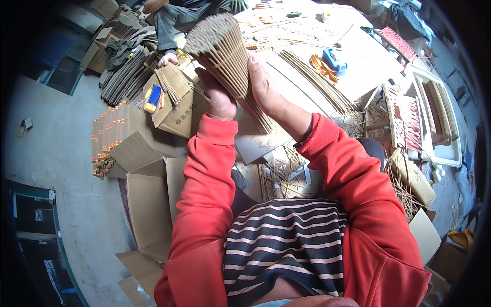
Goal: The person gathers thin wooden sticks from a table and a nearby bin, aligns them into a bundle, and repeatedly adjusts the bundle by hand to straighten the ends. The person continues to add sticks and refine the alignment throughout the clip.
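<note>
Both my hands are raised over the near edge of the white table [353, 77], closed around a thick bundle of thin brown sticks [227, 64]. The bundle tilts, its pale grey ends fanned wide at the upper left and its narrower end pointing down to the right. My left hand [219, 97] wraps its left and lower side; some of those fingers are hidden behind the sticks. My right hand [265, 88] presses on its right side, thumb up. More loose sticks [319, 84] lie in a long row on the table to the right.
An open cardboard box [146, 197] stands at my left, beside stacked bundles with orange bands [108, 135]. A blue tool [335, 62] sits on the table. Broken sticks [284, 176] litter the space before my lap. Another person's leg [166, 28] is across, near piled dark sticks [123, 77].
</note>
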A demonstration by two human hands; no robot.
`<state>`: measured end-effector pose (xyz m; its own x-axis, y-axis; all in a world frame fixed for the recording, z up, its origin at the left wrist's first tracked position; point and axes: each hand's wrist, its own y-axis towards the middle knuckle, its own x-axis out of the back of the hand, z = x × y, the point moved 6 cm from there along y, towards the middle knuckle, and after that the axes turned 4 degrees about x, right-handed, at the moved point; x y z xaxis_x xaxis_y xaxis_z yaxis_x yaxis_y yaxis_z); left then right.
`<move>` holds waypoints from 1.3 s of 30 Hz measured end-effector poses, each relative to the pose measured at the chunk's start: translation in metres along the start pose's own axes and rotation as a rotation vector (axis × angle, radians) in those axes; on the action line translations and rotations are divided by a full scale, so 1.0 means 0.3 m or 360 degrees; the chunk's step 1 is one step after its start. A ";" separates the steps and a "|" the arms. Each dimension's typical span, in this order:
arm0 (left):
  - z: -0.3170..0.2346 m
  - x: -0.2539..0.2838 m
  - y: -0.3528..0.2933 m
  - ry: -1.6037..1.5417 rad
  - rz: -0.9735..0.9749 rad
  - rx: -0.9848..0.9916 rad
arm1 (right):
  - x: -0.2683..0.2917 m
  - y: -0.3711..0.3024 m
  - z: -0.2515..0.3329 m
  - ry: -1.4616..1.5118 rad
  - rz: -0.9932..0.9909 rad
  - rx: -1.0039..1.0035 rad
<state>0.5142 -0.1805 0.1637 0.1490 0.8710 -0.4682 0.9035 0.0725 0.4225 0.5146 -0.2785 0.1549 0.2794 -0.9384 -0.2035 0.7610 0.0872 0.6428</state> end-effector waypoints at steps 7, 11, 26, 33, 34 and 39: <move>-0.066 -0.018 0.100 -0.0334 0.0022 0.0184 | -0.008 0.104 0.075 0.0273 -0.0122 -0.0224; -0.053 0.037 0.122 -0.1004 0.0638 0.0488 | -0.086 0.057 0.138 -0.0329 -0.0264 0.0373; 0.022 0.006 -0.044 0.0301 0.0012 -0.0012 | -0.039 0.060 0.022 0.0118 -0.0159 -0.0033; -0.160 -0.025 0.060 -0.0232 0.0010 0.0026 | -0.001 0.141 0.091 0.0013 -0.0339 0.0064; -0.147 -0.041 0.077 -0.0207 0.0119 0.0015 | -0.037 0.162 0.124 0.0150 -0.0360 0.0025; 0.017 0.006 0.025 -0.0441 -0.0024 0.0174 | -0.058 0.084 0.073 0.0445 -0.0394 -0.0257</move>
<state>0.5233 -0.1809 0.1620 0.2255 0.7033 -0.6742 0.9421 0.0189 0.3348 0.5163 -0.2672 0.1908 0.2077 -0.8125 -0.5446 0.9012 -0.0576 0.4296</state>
